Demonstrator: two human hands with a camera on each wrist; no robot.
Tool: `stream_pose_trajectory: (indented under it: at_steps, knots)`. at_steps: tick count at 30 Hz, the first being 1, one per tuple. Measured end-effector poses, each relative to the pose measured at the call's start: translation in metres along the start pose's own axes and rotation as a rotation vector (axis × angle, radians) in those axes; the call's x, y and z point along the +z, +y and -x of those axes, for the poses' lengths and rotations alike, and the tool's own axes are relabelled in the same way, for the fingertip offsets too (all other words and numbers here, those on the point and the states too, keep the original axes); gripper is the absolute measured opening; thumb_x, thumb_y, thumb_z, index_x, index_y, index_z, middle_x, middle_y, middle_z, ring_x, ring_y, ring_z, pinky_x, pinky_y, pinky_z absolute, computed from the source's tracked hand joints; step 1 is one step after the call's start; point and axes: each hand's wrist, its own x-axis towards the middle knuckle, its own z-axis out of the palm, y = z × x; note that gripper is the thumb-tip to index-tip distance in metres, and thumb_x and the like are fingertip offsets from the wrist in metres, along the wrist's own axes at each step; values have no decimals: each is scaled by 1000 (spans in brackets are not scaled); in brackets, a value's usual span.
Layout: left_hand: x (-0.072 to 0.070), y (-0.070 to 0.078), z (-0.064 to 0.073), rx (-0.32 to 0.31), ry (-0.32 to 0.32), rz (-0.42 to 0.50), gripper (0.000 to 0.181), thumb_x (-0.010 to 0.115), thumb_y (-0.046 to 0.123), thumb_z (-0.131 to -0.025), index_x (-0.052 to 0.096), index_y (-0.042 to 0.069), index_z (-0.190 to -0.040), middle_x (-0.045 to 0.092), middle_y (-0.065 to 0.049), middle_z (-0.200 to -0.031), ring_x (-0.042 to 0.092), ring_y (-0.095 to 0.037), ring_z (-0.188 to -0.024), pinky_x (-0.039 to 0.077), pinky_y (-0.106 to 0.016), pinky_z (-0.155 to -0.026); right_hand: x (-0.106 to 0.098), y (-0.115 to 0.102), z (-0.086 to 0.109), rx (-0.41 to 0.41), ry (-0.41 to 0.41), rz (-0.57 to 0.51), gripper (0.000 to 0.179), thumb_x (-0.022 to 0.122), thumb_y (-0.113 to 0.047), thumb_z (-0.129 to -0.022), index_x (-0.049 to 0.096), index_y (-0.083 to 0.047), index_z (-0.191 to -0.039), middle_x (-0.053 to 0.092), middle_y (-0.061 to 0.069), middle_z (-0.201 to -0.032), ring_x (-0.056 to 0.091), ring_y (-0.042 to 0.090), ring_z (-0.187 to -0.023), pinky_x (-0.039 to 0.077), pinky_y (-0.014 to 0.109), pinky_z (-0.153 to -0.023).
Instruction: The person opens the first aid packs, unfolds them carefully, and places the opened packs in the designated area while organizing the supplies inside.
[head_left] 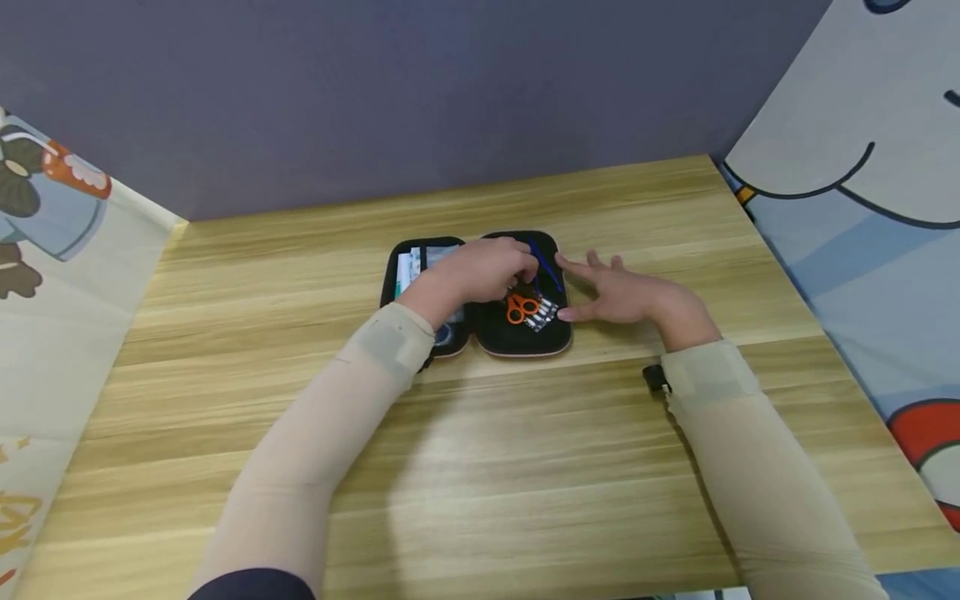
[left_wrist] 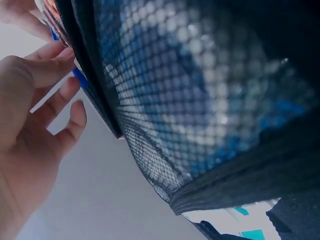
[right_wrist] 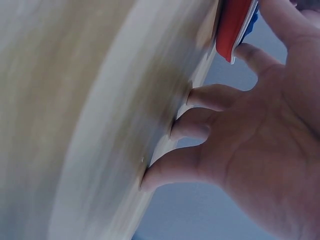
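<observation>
Wood-grain table (head_left: 525, 467) carries an open black case (head_left: 495, 338), centred toward the back wall. Left hand (head_left: 480, 271) is over the case's right half, fingers bent, can't tell if pinching anything; right hand (head_left: 626, 297) is spread, touching table and case edge. Slender blue piece (head_left: 546, 266) and orange-handled scissors (head_left: 522, 309) lie in that half.
</observation>
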Motion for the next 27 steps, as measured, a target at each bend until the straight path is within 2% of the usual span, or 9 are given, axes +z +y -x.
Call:
stream_pose_trajectory:
  at_steps: [5, 7, 11, 14, 19, 21, 24, 27]
  knots:
    - [-2, -1, 4, -11, -86, 113, 40, 58, -10, -92, 68, 18, -118, 59, 0, -124, 56, -20, -110, 52, -39, -96, 0, -1, 0, 5, -2, -3, 100, 63, -65, -99, 1, -36, -172, -19, 29, -174, -20, 67, -153, 3, 90, -114]
    - [-3, -1, 5, -12, -100, 128, 39, 58, -10, -91, 64, 17, -119, 55, -1, -125, 54, -21, -109, 49, -39, -93, 0, -1, 0, 12, -2, 2, 100, 62, -66, -99, 0, -37, -171, -19, 28, -174, -20, 66, -154, 4, 90, -114]
    - [-2, -2, 6, -11, -99, 105, 25, 69, 0, -95, 62, 16, -113, 48, -3, -127, 52, -23, -106, 48, -38, -89, 0, -2, -2, 14, -1, 3, 99, 62, -66, -99, 0, -39, -171, -19, 27, -175, -20, 65, -154, 4, 90, -114]
    - [-1, -3, 5, -2, -108, 70, 16, 76, 8, -97, 69, 19, -107, 51, -2, -127, 53, -22, -111, 50, -39, -94, 0, -3, -2, 10, 3, 4, 99, 63, -65, -100, 1, -37, -171, -18, 28, -174, -19, 66, -153, 3, 90, -114]
    - [-2, -3, 4, -8, -131, 50, 14, 75, 11, -98, 76, 22, -107, 53, -1, -131, 51, -22, -121, 51, -42, -102, 0, -4, -1, 11, 0, 8, 99, 62, -65, -100, 1, -37, -172, -18, 29, -174, -18, 68, -153, 4, 90, -114]
    - [-5, -5, 4, -18, -129, 66, 10, 75, 14, -100, 78, 22, -105, 55, 0, -129, 51, -22, -119, 50, -42, -101, 0, -5, -1, 8, -3, 5, 99, 62, -65, -100, 1, -36, -172, -18, 29, -174, -18, 68, -152, 4, 90, -114]
    - [-8, -7, 2, -7, -82, 94, 7, 72, 20, -103, 79, 19, -105, 61, -1, -123, 56, -22, -112, 51, -41, -99, -1, -5, -1, 6, -7, 5, 99, 62, -65, -100, 1, -35, -172, -18, 30, -174, -18, 69, -152, 5, 90, -114]
    - [-10, -8, -4, 12, -26, 67, 14, 69, 23, -105, 78, 16, -112, 63, -5, -135, 60, -24, -124, 51, -41, -107, 0, -4, -1, 7, -9, 7, 98, 62, -64, -100, 2, -34, -172, -18, 30, -173, -18, 69, -151, 4, 90, -114]
